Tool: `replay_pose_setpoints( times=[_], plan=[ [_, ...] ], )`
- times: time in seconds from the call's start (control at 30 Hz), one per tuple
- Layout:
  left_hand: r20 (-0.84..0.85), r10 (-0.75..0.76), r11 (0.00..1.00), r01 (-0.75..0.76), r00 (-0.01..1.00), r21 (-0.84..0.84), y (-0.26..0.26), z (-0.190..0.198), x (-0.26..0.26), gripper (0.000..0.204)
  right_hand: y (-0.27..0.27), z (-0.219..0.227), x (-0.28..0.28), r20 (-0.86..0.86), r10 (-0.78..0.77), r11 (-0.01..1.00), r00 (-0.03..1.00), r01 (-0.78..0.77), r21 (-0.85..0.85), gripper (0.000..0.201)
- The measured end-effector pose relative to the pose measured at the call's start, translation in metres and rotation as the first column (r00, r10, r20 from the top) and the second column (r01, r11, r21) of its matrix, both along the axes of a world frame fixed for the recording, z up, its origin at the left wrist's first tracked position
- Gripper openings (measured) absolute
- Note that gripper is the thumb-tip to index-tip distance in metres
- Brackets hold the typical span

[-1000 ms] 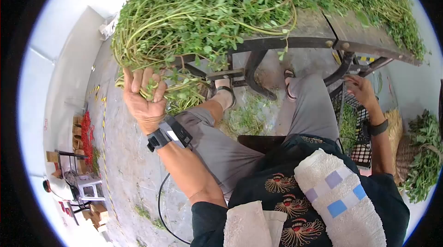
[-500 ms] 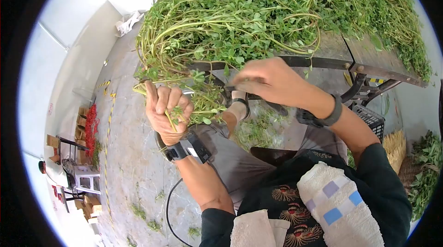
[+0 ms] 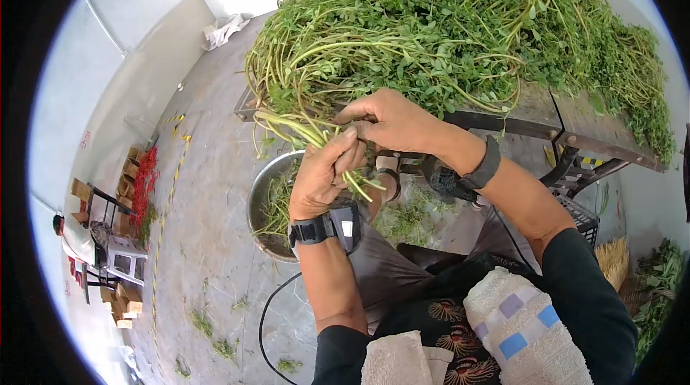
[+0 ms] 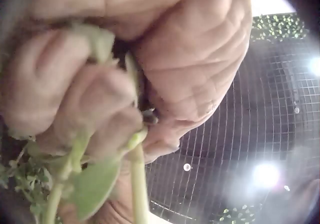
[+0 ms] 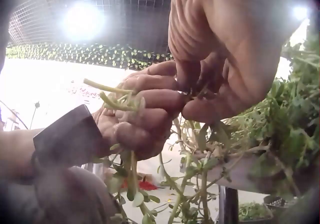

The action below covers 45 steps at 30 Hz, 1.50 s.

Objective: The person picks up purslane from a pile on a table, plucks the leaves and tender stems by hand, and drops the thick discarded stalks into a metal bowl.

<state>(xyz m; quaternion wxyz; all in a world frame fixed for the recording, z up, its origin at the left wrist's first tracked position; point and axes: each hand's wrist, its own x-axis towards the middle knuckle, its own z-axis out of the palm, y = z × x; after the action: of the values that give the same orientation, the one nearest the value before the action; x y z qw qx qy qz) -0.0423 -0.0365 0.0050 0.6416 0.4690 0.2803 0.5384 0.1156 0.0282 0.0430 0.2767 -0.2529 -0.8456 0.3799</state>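
My left hand [image 3: 323, 173] grips a small bunch of purslane stems [image 3: 291, 125] in curled fingers, cut ends jutting out past the fingers. Close against it, my right hand [image 3: 399, 120] has its thumb and fingertips together at the bunch. In the right wrist view, the thumb and a finger of the right hand [image 5: 230, 48] pinch a bit of stem beside the left hand's fingers [image 5: 155, 101]. Leafy ends [image 5: 200, 179] hang below. Both hands are just in front of a large purslane heap [image 3: 417, 33] on the table.
The table's front edge [image 3: 496, 123] runs beyond my hands. Below the left hand, a metal basin [image 3: 253, 202] on the floor contains greens. A black crate [image 3: 583, 218] and a straw broom [image 3: 613, 263] stand at right. Far left, a person [image 3: 79, 241] sits near a stool [image 3: 131, 259].
My right hand has come from the far right, beside the crate, to meet the left hand. The left hand has drawn the stems rightward from the heap's edge; the basin now shows.
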Motion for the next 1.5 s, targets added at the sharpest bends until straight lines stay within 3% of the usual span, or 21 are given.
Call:
replay_pose_setpoints(
  times=[0.03, 0.07, 0.1, 0.17, 0.3, 0.33, 0.43, 0.5, 0.57, 0.6, 0.63, 0.67, 0.7, 0.8, 0.87, 1.0, 1.07, 1.23, 1.33, 1.4, 1.5],
  plan=[
    [0.024, 0.002, 1.000, -0.002, 1.000, 0.015, 0.001, 0.001, 0.002, 0.034, 0.000, 0.001, 0.001, 0.001, -0.029, 0.984, 1.000, 0.029, 0.177, 0.025],
    [-0.126, 0.029, 0.998, -0.022, 0.992, 0.055, 0.000, 0.004, 0.002, 0.044, -0.001, 0.001, 0.004, -0.060, -0.057, 0.977, 0.997, 0.068, 0.202, 0.022],
    [-0.129, 0.028, 0.998, -0.020, 0.991, 0.057, 0.000, 0.007, 0.005, 0.044, -0.003, 0.002, 0.008, -0.063, -0.058, 0.977, 0.996, 0.070, 0.203, 0.022],
    [-0.195, 0.251, 0.967, -0.255, 0.948, 0.003, -0.002, 0.010, 0.015, 0.034, -0.011, 0.009, 0.015, -0.108, -0.119, 0.970, 0.987, 0.139, 0.200, 0.017],
    [-0.034, 0.345, 0.938, -0.346, 0.938, -0.035, -0.002, 0.003, 0.018, 0.031, -0.024, 0.000, 0.021, 0.008, -0.147, 0.970, 0.989, 0.143, 0.198, 0.017],
    [-0.024, 0.421, 0.903, -0.422, 0.907, -0.077, -0.003, 0.004, 0.023, 0.030, -0.026, -0.008, 0.019, -0.020, -0.147, 0.946, 0.989, 0.147, 0.288, 0.018],
    [-0.094, 0.511, 0.854, -0.517, 0.854, -0.052, -0.008, 0.000, 0.029, 0.028, -0.031, -0.025, 0.013, -0.077, -0.163, 0.910, 0.984, 0.180, 0.374, 0.018],
    [-0.108, 0.552, 0.833, -0.553, 0.827, 0.022, -0.013, 0.005, 0.042, 0.025, -0.031, -0.029, 0.011, -0.103, -0.303, 0.867, 0.947, 0.320, 0.383, 0.018],
    [-0.333, 0.568, 0.820, -0.551, 0.753, 0.152, -0.018, 0.008, 0.048, 0.025, -0.025, -0.030, 0.011, -0.213, -0.306, 0.851, 0.928, 0.367, 0.375, 0.018],
    [-0.319, 0.554, 0.831, -0.534, 0.769, 0.156, -0.015, -0.001, 0.043, 0.029, -0.023, -0.030, 0.013, -0.259, -0.346, 0.925, 0.902, 0.374, 0.066, 0.017],
    [-0.323, 0.550, 0.833, -0.530, 0.770, 0.155, -0.016, -0.004, 0.037, 0.029, -0.022, -0.027, 0.016, -0.286, -0.396, 0.910, 0.872, 0.331, -0.250, 0.017],
    [-0.220, 0.546, 0.838, -0.530, 0.809, 0.130, -0.019, -0.006, 0.031, 0.032, -0.021, -0.016, 0.023, -0.338, -0.489, 0.810, 0.804, 0.275, -0.517, 0.019],
    [-0.112, 0.538, 0.843, -0.528, 0.836, 0.105, -0.020, -0.006, 0.028, 0.034, -0.013, -0.010, 0.032, -0.368, -0.517, 0.746, 0.773, 0.195, -0.637, 0.018],
    [-0.135, 0.564, 0.826, -0.559, 0.815, 0.078, -0.022, -0.006, 0.032, 0.033, -0.007, -0.003, 0.041, -0.459, -0.436, 0.807, 0.774, 0.111, -0.579, 0.020],
    [-0.126, 0.541, 0.840, -0.542, 0.832, 0.022, -0.026, -0.002, 0.037, 0.030, -0.012, 0.007, 0.031, -0.365, -0.257, 0.961, 0.895, 0.199, -0.191, 0.023],
    [-0.022, 0.534, 0.845, -0.534, 0.845, 0.032, -0.023, -0.004, 0.040, 0.024, -0.016, 0.031, -0.005, -0.310, -0.071, 0.993, 0.948, 0.098, 0.071, 0.032],
    [-0.024, 0.524, 0.852, -0.523, 0.852, 0.027, -0.023, -0.003, 0.041, 0.022, -0.008, 0.030, -0.031, -0.256, -0.064, 0.902, 0.964, 0.166, 0.398, 0.037],
    [-0.044, 0.403, 0.911, -0.396, 0.914, 0.115, -0.020, -0.012, 0.033, 0.016, 0.000, 0.032, -0.066, -0.007, -0.120, 0.878, 0.993, 0.110, 0.465, 0.036],
    [-0.085, 0.485, 0.874, -0.486, 0.870, 0.005, -0.024, -0.008, 0.037, 0.015, 0.014, 0.015, -0.076, -0.060, -0.114, 0.826, 0.992, 0.128, 0.549, 0.021],
    [-0.059, 0.484, 0.875, -0.484, 0.873, 0.009, -0.025, -0.005, 0.034, 0.015, 0.021, 0.011, -0.072, -0.242, -0.100, 0.841, 0.965, 0.212, 0.497, 0.014],
    [-0.033, 0.476, 0.878, -0.473, 0.879, 0.078, -0.020, -0.007, 0.030, 0.015, 0.023, 0.006, -0.052, -0.236, -0.159, 0.860, 0.959, 0.252, 0.444, 0.016]
  ],
)
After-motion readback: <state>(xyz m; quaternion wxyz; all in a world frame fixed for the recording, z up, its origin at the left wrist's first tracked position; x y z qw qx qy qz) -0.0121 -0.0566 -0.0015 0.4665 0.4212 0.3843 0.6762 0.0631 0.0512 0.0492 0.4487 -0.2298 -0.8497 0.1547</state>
